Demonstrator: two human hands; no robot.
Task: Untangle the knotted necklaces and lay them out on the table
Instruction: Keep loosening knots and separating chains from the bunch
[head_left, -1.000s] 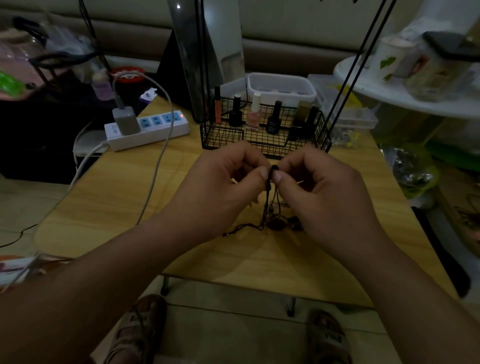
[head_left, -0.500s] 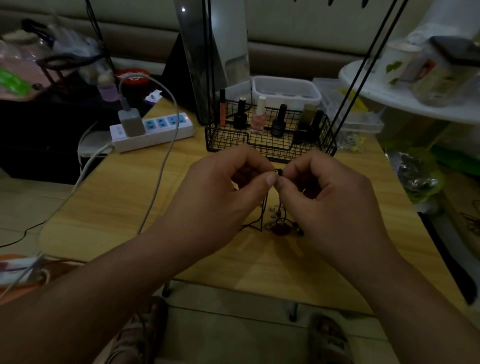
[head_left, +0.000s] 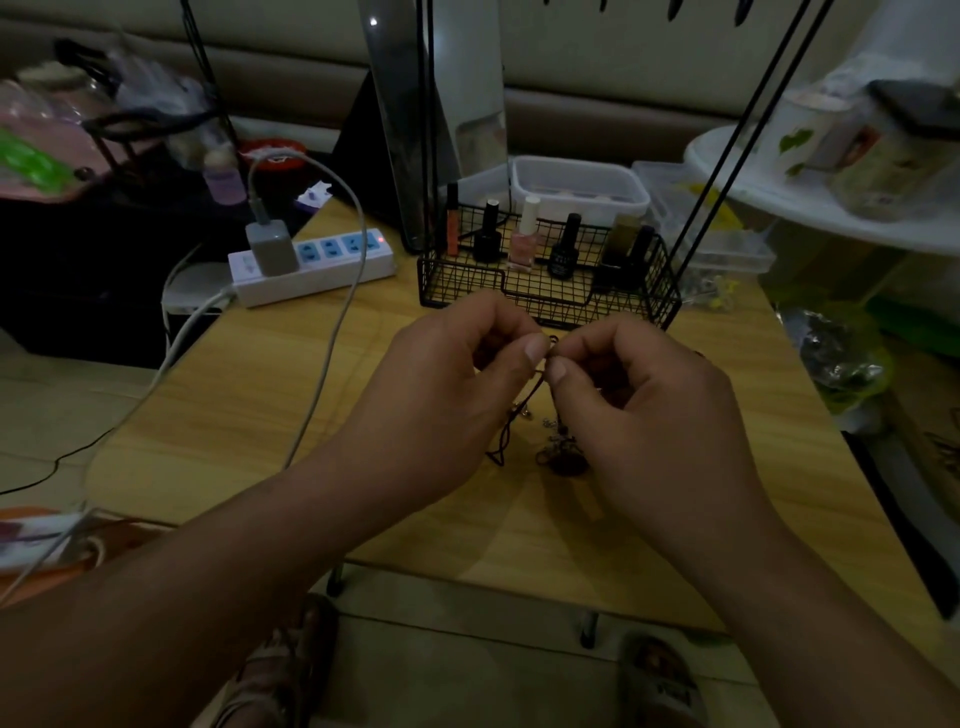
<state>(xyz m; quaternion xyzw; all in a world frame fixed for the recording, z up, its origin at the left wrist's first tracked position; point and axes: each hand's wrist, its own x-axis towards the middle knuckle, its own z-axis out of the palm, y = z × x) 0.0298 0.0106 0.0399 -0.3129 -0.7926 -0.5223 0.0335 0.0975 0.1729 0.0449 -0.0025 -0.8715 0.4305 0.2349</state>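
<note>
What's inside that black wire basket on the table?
The wire basket holds upright nail polish: a pink bottle with a white cap, several dark bottles, and an orange tube at its left end. The left hand and right hand hide part of its near rim.

wooden table (head_left: 234, 395) carries a power strip (head_left: 332, 260), wire basket (head_left: 467, 283) and tangled necklaces (head_left: 566, 460).

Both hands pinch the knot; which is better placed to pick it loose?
Probably the right hand: its thumb tip sits just under the necklaces' raised loop, while the left hand pinches the cord beside it as anchor.
</note>
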